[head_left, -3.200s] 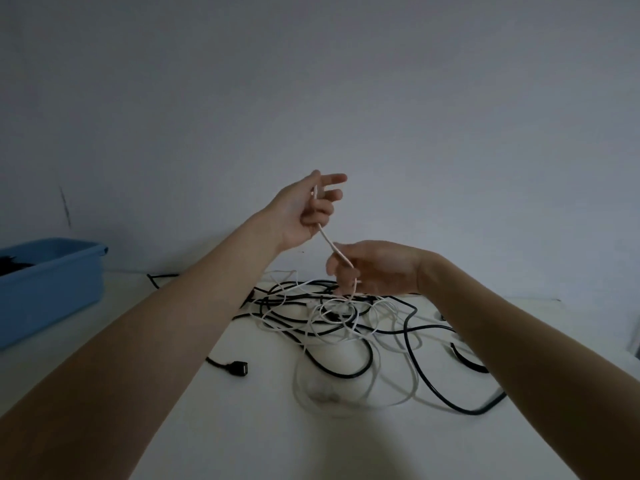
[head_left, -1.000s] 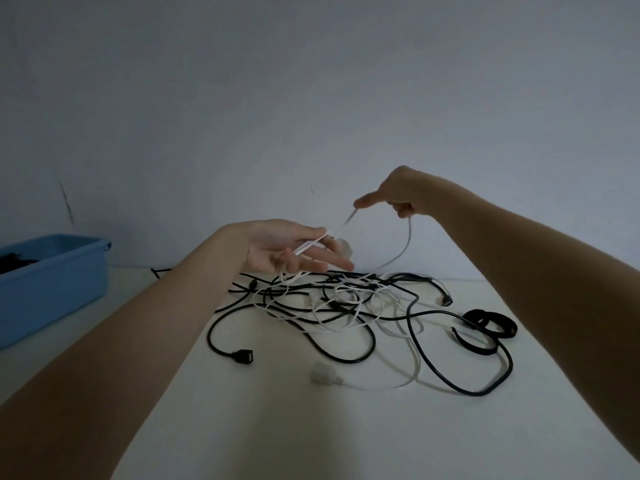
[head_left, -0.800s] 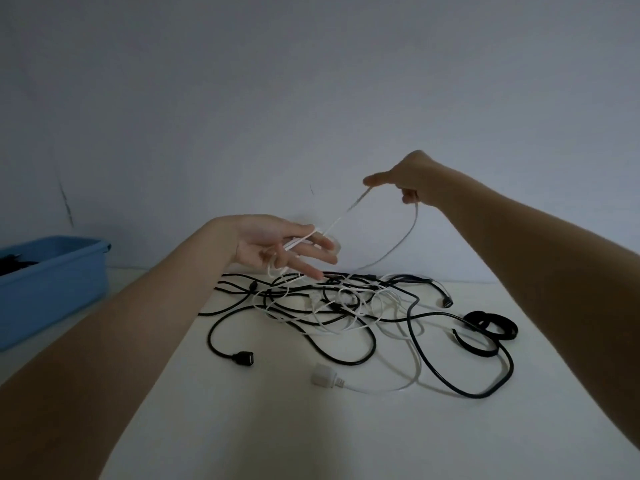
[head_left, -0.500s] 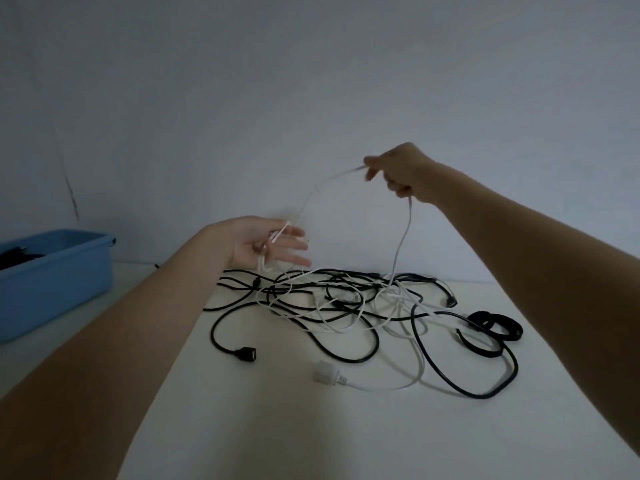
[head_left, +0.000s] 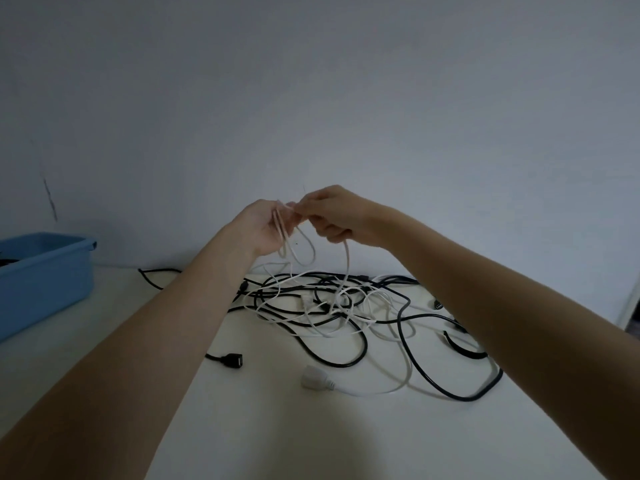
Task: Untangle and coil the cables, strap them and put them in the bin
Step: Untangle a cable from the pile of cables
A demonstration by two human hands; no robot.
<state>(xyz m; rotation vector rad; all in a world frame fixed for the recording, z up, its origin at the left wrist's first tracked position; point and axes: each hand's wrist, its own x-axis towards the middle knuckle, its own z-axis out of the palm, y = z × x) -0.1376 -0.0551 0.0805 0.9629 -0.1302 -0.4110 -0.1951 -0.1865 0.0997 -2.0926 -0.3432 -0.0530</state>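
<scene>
**A:** how far along is this?

**B:** Early, I'd say. Left hand [head_left: 263,226] grips a couple of loops of the thin white cable [head_left: 300,252], right hand [head_left: 332,213] pinches the next stretch right beside it, both raised over the bench [head_left: 277,427]. The rest trails down into the tangle [head_left: 332,306].

**A:** anything strapped?

**B:** Not on the bench. The blue bin [head_left: 45,278] sits far left with something dark inside, can't tell what. Black cables [head_left: 415,341] cross over the white ones, so pulling will probably snag. A black strap [head_left: 462,348] lies by the right forearm.
</scene>
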